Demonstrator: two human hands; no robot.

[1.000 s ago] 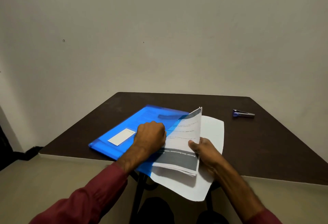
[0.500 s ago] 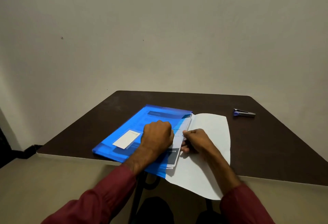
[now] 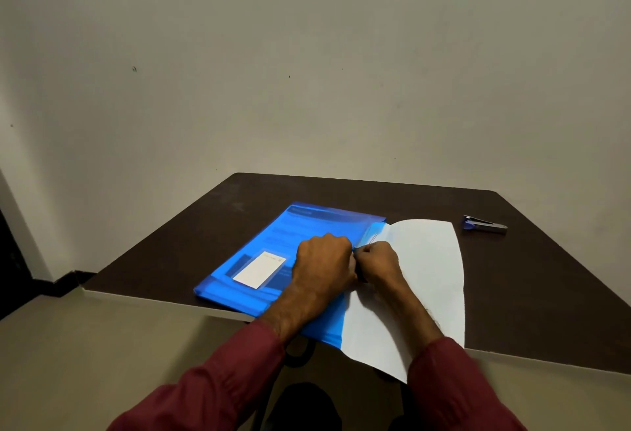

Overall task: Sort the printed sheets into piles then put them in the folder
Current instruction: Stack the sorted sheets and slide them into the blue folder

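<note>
A blue folder (image 3: 273, 246) lies flat on the near left part of a dark table (image 3: 529, 294), its near corner hanging over the table's edge and a white label (image 3: 259, 270) on its cover. The left hand (image 3: 322, 266) is closed in a fist, knuckles up, and rests on the folder near its right edge. The right hand (image 3: 377, 265) touches the left one, fingers curled tight at that edge; whether they pinch anything I cannot tell. Just beyond them a narrow strip of printed sheets (image 3: 374, 234) shows from inside the folder. A blank white sheet (image 3: 430, 270) lies just right of the folder under the right forearm, curling past the near edge. A stapler (image 3: 485, 224) sits at the far right, well apart.
</note>
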